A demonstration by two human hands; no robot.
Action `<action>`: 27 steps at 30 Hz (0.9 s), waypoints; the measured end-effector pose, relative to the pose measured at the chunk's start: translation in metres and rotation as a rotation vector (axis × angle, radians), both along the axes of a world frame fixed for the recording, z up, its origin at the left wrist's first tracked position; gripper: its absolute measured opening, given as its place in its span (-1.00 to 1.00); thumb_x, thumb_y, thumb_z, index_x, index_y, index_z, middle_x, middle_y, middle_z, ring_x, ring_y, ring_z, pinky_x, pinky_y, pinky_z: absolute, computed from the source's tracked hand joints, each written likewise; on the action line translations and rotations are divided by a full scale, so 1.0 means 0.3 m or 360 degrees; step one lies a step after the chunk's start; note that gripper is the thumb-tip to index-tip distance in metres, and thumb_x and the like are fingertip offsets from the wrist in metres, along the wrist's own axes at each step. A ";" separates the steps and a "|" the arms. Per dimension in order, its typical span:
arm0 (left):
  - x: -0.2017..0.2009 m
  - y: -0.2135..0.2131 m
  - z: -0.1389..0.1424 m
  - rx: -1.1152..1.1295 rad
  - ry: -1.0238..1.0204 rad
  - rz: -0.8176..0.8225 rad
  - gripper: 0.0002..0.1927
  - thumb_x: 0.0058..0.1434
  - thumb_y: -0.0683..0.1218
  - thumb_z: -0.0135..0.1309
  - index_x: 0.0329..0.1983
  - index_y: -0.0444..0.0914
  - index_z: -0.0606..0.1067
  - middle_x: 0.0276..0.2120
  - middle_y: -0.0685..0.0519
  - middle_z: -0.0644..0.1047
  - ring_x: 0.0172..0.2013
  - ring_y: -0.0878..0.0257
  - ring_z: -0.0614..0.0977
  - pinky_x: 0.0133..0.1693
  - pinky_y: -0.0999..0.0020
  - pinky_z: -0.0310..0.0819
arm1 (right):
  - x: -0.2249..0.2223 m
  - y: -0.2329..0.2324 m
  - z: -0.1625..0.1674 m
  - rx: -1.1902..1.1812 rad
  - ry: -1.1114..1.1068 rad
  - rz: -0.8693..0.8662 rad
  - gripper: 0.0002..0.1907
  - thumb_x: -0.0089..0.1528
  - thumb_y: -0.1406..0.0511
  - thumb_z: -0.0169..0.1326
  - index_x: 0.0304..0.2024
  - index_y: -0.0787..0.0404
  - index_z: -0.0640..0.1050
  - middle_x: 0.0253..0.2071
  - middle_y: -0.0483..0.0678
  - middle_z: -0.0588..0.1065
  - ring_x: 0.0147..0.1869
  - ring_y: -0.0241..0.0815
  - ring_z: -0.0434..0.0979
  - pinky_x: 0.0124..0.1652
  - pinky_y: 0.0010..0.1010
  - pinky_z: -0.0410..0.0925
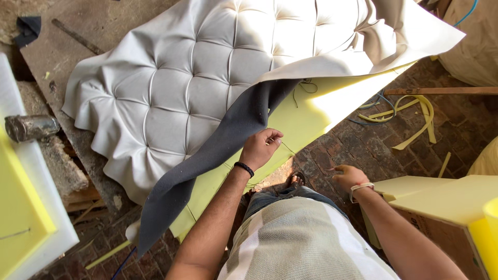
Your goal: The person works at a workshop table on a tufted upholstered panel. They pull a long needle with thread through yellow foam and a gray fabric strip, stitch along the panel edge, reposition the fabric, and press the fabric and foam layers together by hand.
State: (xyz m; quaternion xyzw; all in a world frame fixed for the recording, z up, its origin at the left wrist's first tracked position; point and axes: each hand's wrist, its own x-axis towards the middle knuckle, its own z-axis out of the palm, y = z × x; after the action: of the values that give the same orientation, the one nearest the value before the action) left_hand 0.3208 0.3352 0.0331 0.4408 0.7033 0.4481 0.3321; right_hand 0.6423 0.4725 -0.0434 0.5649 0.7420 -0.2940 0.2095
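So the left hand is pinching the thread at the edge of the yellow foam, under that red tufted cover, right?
Not quite: the head view shows the tufted cover is pale grey-white, not red. The rest holds: the left hand pinches a thin thread at the edge of the yellow foam, under that cover.

Left hand (262, 148), black band at wrist, pinches a thin thread at the yellow foam slab (306, 116), beside folded-back grey fabric backing (218, 145). Tufted white upholstery cover (192, 78) lies over the foam. Right hand (348, 176) hovers spread above brick floor (373, 150).
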 end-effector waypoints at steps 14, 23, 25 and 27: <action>0.136 0.631 -0.146 -0.0079 -0.1587 0.0453 -0.10 0.29 -0.05 0.10 0.58 -0.02 -0.13 -0.17 -0.05 0.56 -0.32 0.22 0.64 -0.28 0.29 0.62 | -0.340 0.775 0.259 -0.0655 0.1843 -0.1734 -0.49 0.34 0.05 0.06 0.21 0.17 0.33 -0.23 -0.03 0.57 -0.29 -0.17 0.62 -0.26 -0.38 0.51; 0.202 0.938 -0.240 0.0207 -0.1632 0.1383 -0.87 0.38 -0.10 0.06 -0.22 -0.26 0.50 -0.34 0.00 0.58 -0.42 0.19 0.58 -0.31 0.22 0.61 | -0.371 1.364 0.248 -0.0538 0.2142 -0.1373 -0.69 0.25 0.41 0.20 -0.02 0.29 0.40 -0.27 0.00 0.52 -0.39 -0.27 0.53 -0.52 -0.53 0.40; 0.252 0.875 -0.225 0.0033 -0.1070 0.1350 -0.75 0.46 -0.07 -0.01 -0.30 -0.28 0.53 -0.41 0.00 0.56 -0.42 0.16 0.55 -0.33 0.22 0.53 | -0.496 1.457 0.271 -0.0529 0.2215 -0.1271 -0.64 0.21 0.47 0.18 -0.01 0.29 0.35 -0.23 0.04 0.55 -0.34 -0.18 0.66 -0.43 -0.43 0.56; 0.351 0.768 -0.182 -0.0102 -0.0210 0.1200 -0.76 0.43 -0.10 0.01 -0.34 -0.29 0.54 -0.39 0.00 0.58 -0.35 0.10 0.58 -0.28 0.19 0.51 | -0.648 1.520 0.308 -0.0650 0.2348 -0.0974 -0.58 0.23 0.48 0.23 0.03 0.30 0.32 -0.21 0.05 0.53 -0.35 -0.22 0.55 -0.48 -0.45 0.38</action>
State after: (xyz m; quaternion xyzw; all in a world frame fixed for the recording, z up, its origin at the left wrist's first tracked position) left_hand 0.4260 0.5656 -0.0215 0.1109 0.8068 0.5440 0.2023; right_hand 0.4478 0.9284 0.0490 0.3546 0.4343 -0.7627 -0.3225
